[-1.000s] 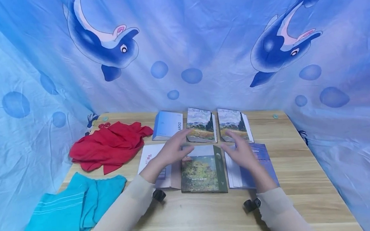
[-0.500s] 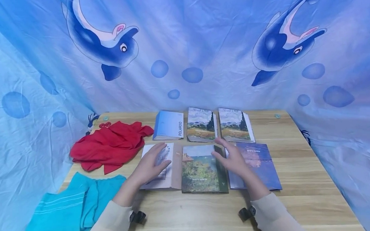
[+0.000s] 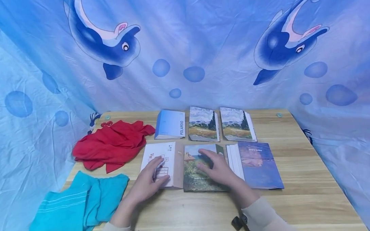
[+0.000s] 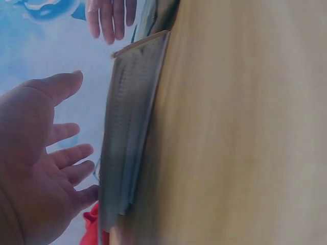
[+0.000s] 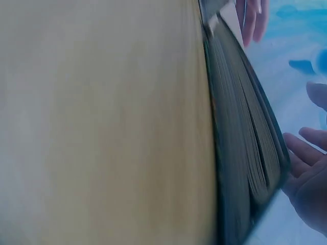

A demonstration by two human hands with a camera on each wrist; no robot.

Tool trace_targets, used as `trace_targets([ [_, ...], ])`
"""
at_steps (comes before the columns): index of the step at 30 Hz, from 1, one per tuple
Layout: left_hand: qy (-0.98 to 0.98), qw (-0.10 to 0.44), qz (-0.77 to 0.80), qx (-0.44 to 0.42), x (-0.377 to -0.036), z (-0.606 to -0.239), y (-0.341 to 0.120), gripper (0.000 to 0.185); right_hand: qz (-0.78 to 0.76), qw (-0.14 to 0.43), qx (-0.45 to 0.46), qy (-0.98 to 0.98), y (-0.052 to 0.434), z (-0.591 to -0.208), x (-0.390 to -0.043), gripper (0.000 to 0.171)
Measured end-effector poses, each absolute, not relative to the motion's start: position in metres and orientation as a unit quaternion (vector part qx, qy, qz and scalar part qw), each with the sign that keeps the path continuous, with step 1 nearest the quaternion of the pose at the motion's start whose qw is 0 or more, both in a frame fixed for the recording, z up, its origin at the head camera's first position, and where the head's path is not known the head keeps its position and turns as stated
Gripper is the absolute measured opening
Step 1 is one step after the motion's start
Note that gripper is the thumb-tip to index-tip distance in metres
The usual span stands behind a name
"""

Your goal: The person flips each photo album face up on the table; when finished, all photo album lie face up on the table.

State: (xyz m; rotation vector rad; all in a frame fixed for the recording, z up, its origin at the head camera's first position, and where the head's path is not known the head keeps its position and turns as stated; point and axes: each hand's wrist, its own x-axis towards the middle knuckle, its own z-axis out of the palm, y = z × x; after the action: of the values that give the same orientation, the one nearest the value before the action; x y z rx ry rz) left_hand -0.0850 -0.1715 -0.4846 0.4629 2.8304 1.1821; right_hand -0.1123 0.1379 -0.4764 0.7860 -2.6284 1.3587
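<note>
Over the white album (image 3: pixel 177 166) at the front left of the group, my left hand (image 3: pixel 147 181) hovers with fingers spread and nothing in them. My right hand (image 3: pixel 217 168) is above the middle photo album (image 3: pixel 193 178), which has a garden painting on its cover and a dark green right strip; its fingers are loosely extended and hold nothing. To the right lies a purple photo album (image 3: pixel 260 170) with white pages showing on its left. In the left wrist view the page edges of an album (image 4: pixel 133 117) appear beside the left palm; the right wrist view shows thick album pages (image 5: pixel 245 117).
Behind stand a row of a blue Polaroid album (image 3: pixel 170 124) and two landscape-painted albums (image 3: pixel 201 125). At the left lie a crumpled red cloth (image 3: pixel 112 145) and a folded turquoise cloth (image 3: pixel 63 211). A blue dolphin curtain (image 3: pixel 176 34) hangs beyond the wooden table (image 3: pixel 307 192).
Both hands have come down toward the front from near the back row. The left hand has moved left over the white album; the right has moved left from the purple album to the middle one.
</note>
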Motion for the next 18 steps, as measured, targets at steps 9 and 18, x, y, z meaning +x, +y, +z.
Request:
trace_targets([
  [9, 0.912, -0.002, 0.379, 0.158, -0.077, -0.499, -0.173, 0.087, 0.444, -0.021, 0.264, -0.856, 0.111, -0.485, -0.104, 0.060],
  [18, 0.918, -0.011, 0.346, 0.191, -0.076, -0.509, -0.172, 0.085, 0.443, -0.031, 0.266, -0.856, 0.094, -0.493, -0.104, 0.057],
])
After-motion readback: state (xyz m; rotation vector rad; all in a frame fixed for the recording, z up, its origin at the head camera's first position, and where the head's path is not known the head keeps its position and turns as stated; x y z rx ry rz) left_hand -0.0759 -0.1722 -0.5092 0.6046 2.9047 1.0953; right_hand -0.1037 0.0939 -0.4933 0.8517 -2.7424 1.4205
